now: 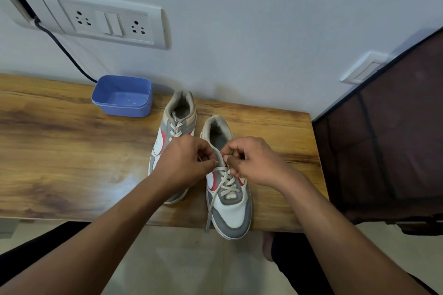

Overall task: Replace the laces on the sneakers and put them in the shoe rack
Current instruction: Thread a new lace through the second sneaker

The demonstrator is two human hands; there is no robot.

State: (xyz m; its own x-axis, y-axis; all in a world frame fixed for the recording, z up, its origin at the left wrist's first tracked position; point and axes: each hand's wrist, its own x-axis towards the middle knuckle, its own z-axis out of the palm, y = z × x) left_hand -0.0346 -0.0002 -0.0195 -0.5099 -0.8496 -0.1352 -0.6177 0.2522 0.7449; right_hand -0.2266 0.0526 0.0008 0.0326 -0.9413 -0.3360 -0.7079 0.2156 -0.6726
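Lace (226, 183) pinched by left hand (184, 163); right hand (254, 163) likewise, seemingly.

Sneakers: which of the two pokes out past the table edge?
The right sneaker, whose lace the left hand and right hand pinch; its toe overhangs the edge. The left sneaker lies wholly on the table.

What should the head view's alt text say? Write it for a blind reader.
The left hand and right hand pinch the lace at the upper eyelets of the nearer sneaker on a wooden table. The other sneaker stands beside it, a blue tub behind.
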